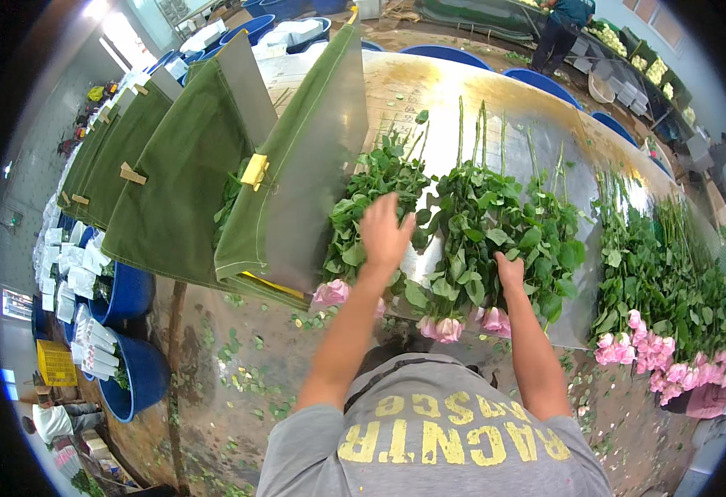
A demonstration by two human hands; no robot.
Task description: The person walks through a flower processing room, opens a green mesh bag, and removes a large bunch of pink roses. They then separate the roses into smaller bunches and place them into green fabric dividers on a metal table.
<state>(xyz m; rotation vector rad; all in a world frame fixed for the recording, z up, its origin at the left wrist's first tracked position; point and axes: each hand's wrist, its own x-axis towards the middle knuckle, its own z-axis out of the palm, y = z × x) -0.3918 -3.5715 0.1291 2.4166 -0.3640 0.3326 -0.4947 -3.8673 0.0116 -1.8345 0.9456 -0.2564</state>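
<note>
2 bare hands are at work over pink roses, which are laid on the metal table [429, 91] with stems pointed away from the person and blooms poking past the near edge. Over the left bunch [379, 178], just beside the upright divider [321, 149], the left hand [386, 230] is held with its fingers stretched out and close together, thumb set apart; nothing seems to be pinched, though it's a bit blurred, and whether the leaves are being touched can't be told. At the middle bunch [467, 232], the right hand [510, 269] is pushed in among the leaves on its right side, so its fingers are mostly hidden and it can't be told if a stem is gripped. The bigger right bunch [661, 277], lying apart, isn't touched by either hand. If a guess is allowed, the sorting or gathering step is in hand, with stems being picked over into bunches, since the stem ends are pretty uneven and no tie can be made out on the middle bunch. For the next move, a light hold low in the leaves would be called for, with blooms kept level, petals left unsqueezed and any thorns minded.
</note>
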